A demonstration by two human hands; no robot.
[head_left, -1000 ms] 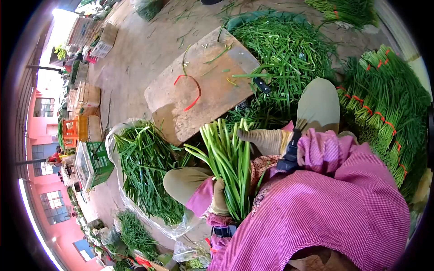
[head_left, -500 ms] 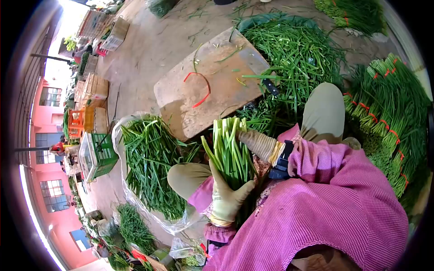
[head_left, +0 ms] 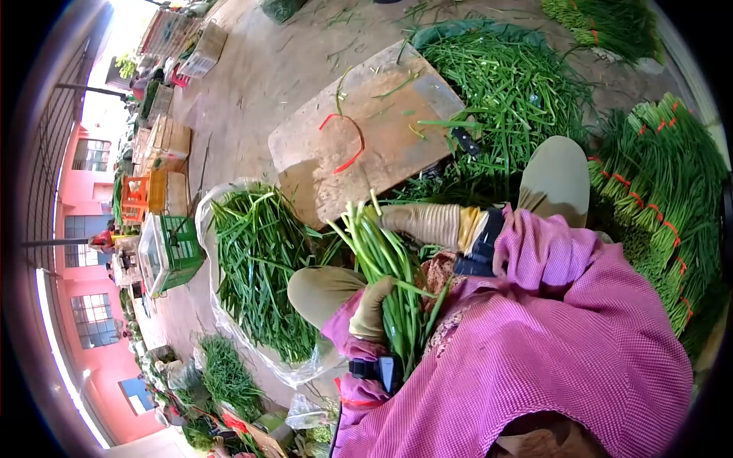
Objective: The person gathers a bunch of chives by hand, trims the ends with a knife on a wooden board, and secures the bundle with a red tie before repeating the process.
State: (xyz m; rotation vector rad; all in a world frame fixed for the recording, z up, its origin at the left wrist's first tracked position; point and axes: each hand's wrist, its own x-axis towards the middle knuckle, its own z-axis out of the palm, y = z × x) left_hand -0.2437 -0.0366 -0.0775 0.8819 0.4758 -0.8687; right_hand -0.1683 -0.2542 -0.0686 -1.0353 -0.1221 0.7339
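A loose bunch of garlic chives lies across my lap, its pale stalk ends pointing up and away from me. My left hand, in a pale glove, is closed around the middle of the bunch. My right hand, in a ribbed, dirty-looking glove, is at the pale ends, its fingers closed against the stalks; the fingertips are partly hidden. One stalk sticks out above them. Ahead lies a wooden board with a red tie and a knife with a black handle at its right edge.
A heap of loose greens lies beyond the board. Left of my knee, more greens lie on clear plastic. Bundles tied in red are stacked at right. A green crate and other boxes stand farther left.
My left hand has turned and closed around the chives, fingers no longer spread. The right hand has shifted left across the stalk ends. The bunch is looser, with stalks slanting out of line.
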